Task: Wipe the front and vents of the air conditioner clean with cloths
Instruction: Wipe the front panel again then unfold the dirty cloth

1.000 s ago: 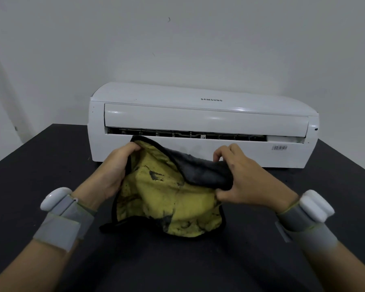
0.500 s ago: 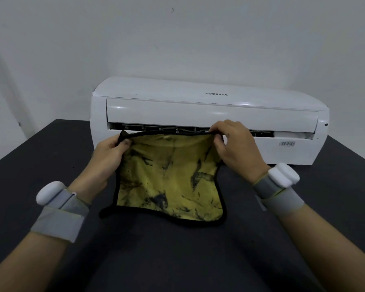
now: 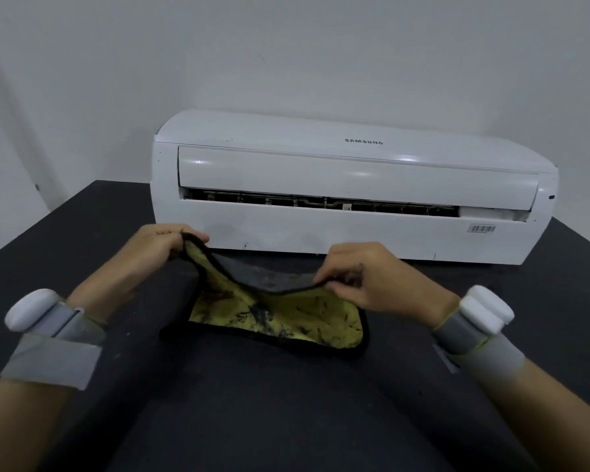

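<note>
A white air conditioner (image 3: 338, 175) stands on the black table (image 3: 252, 403), its vent slot (image 3: 321, 201) open along the front. Before it lies a yellow cloth (image 3: 286, 318) with a grey back, black edging and dark stains. My left hand (image 3: 150, 247) pinches the cloth's far left corner. My right hand (image 3: 365, 277) pinches its far right edge. The far edge is lifted and sags between my hands, while the near part rests on the table.
A pale wall (image 3: 286, 56) rises right behind the unit. The table's left edge (image 3: 65, 212) runs diagonally at the left. Grey bands with white devices sit on both wrists.
The cloth was held up and stretched flat in front of the vent. Both hands have since dropped toward the table, so the cloth sags and its near part lies flat.
</note>
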A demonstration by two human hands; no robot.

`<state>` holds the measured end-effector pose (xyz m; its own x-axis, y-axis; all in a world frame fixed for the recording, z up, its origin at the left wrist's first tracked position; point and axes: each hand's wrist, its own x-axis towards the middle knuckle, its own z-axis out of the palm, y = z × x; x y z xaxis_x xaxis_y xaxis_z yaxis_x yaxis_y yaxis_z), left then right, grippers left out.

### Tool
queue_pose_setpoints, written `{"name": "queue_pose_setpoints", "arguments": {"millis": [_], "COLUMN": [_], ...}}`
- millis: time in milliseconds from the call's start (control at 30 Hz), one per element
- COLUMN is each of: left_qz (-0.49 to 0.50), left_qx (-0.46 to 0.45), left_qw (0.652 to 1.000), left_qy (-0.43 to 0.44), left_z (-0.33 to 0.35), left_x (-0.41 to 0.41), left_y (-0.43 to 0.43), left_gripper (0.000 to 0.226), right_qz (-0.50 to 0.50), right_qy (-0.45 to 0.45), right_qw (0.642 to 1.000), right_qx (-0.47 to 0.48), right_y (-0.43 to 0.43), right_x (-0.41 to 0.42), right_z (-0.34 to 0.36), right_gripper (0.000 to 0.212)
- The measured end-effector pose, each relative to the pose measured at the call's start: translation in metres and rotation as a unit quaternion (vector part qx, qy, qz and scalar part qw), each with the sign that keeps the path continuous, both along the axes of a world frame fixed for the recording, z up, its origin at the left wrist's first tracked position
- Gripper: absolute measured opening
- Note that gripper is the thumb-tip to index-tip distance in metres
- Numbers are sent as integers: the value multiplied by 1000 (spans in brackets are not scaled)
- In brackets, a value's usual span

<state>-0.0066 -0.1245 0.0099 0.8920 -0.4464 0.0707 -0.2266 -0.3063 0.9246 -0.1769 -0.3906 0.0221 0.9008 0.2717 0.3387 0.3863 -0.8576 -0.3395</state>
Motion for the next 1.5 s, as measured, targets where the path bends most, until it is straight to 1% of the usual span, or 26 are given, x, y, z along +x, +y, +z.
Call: {"name": "queue_pose_setpoints", "arguments": {"millis": [100, 167, 233, 300, 333, 367, 433, 467, 500, 567, 600, 633, 667, 700, 733, 800, 867, 933, 1000, 1067, 1167, 1233, 1300, 1333, 1400, 1500], "left_qz": [-39, -55, -33, -12, -13, -18, -20, -22, -26, -37, -40, -38, -30, -20, -7, 22, 28, 6, -9, -7, -26, -113, -236, -286, -345, -384], "left_qx": [86, 118, 132, 169, 204, 243, 299, 310, 317, 345, 361, 371, 373, 371, 367, 332, 246, 162, 98, 60, 41, 62, 131, 173, 235, 277], "left_qw": [995, 991, 989, 985, 979, 968, 948, 943, 939, 925, 917, 911, 909, 908, 908, 917, 943, 957, 957, 947, 934, 945, 941, 929, 902, 877], "left_qy": [13, 36, 49, 10, -23, -55, -105, -120, -130, -154, -167, -177, -185, -192, -202, -220, -224, -242, -274, -314, -353, -301, -202, -160, -115, -79], "left_z": [-6, -12, -18, -26, -30, -36, -44, -47, -49, -53, -53, -50, -45, -38, -31, -16, 1, 17, 28, 36, 40, 40, 34, 28, 11, -8], "left_x": [-2, -2, 2, 7, 10, 13, 15, 14, 13, 13, 12, 11, 9, 6, 4, 2, -2, -6, -10, -15, -19, -23, -29, -32, -41, -53], "left_y": [8, 7, 6, 2, -1, -4, -12, -17, -21, -27, -27, -27, -25, -23, -21, -17, -12, -6, -4, -5, 2, 15, 27, 32, 37, 38], "left_gripper": [49, 51, 48, 37, 30, 29, 45, 51, 55, 54, 48, 37, 22, 10, 6, 9, 12, 8, 11, 14, 11, 11, 13, 13, 15, 17], "right_qz": [19, 10, -66, -207, -271, -313, -337, -333, -328, -314, -306, -298, -288, -279, -272, -263, -249, -233, -217, -197, -163, -141, -114, -98, -71, -63], "right_qy": [73, 127, 118, 77, 88, 123, 202, 226, 239, 222, 206, 193, 179, 160, 136, 85, 43, 2, -35, -63, -81, -40, 42, 95, 200, 284], "right_qw": [997, 991, 991, 975, 958, 941, 919, 915, 914, 923, 929, 934, 938, 942, 946, 948, 944, 939, 933, 925, 937, 955, 966, 965, 953, 936], "right_qx": [-28, -36, -9, -8, -24, -38, -43, -37, -24, 11, 28, 47, 69, 91, 112, 158, 213, 253, 284, 318, 297, 258, 230, 223, 218, 197], "right_y": [4, 4, 2, -6, -9, -13, -17, -17, -18, -18, -18, -20, -23, -26, -29, -34, -36, -39, -40, -40, -41, -44, -46, -46, -45, -46], "right_x": [-13, -18, -17, -10, -5, 0, 10, 15, 18, 22, 22, 21, 19, 17, 14, 9, 3, 0, -3, -6, -16, -28, -43, -50, -63, -76], "right_z": [-12, -21, -32, -42, -46, -49, -56, -59, -61, -62, -59, -54, -49, -41, -34, -18, -4, 9, 20, 29, 40, 40, 33, 27, 11, -12], "right_gripper": [13, 19, 25, 33, 44, 56, 71, 72, 66, 40, 28, 23, 24, 25, 26, 22, 17, 17, 19, 21, 20, 16, 14, 15, 16, 18]}}
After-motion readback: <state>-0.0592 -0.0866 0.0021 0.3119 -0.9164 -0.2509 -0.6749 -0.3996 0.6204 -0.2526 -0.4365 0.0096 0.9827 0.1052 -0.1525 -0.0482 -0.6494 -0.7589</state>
